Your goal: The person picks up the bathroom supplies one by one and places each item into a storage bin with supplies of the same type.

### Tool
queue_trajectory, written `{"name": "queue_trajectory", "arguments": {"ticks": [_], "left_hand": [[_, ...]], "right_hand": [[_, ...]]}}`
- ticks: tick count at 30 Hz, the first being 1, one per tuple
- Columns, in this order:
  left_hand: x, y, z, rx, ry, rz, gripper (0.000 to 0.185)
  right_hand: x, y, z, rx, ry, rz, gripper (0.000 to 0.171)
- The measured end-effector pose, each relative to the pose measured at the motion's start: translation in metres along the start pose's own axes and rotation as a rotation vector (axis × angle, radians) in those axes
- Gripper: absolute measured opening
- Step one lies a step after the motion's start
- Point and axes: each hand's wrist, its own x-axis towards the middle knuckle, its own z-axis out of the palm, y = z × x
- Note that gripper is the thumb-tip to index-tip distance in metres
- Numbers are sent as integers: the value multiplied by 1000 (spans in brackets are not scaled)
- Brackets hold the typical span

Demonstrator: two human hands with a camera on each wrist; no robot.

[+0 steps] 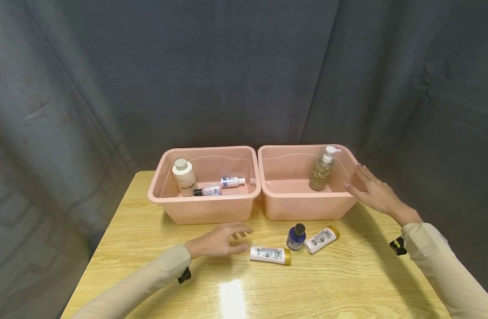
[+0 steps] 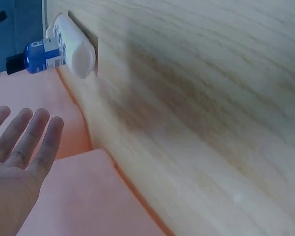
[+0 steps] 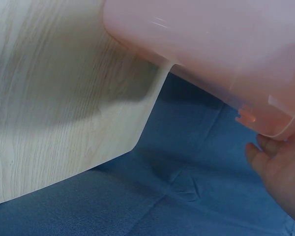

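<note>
My left hand [image 1: 219,241] is over the table in front of the left pink bin, its fingers spread and holding nothing. Just right of its fingertips lies a white tube with a gold cap [image 1: 269,255]. Beside that stands a small dark blue bottle [image 1: 296,237], and a second white, gold-capped tube [image 1: 321,239] lies at an angle. My right hand [image 1: 376,194] is at the right end of the right pink bin [image 1: 307,207], fingertips right at its rim, thumb toward the front corner. Inside this bin stands a greenish pump bottle [image 1: 320,173] with a white pump.
The left pink bin [image 1: 210,210] holds a white bottle with a pale green lid [image 1: 185,179], a clear bottle with a black cap [image 1: 210,190] and a small white-and-blue bottle [image 1: 230,182]. A dark curtain [image 1: 212,75] hangs behind the wooden table [image 1: 300,288].
</note>
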Motion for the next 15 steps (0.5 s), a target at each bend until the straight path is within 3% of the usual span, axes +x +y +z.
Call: {"name": "queue_trajectory", "arguments": {"ticks": [11,15], "left_hand": [[8,-10,13,-113,3,74,52],[9,-12,16,-138,5,51,50]], "right_hand": [[1,0,0,3,-1,4,85],[1,0,1,6,4,4,84]]}}
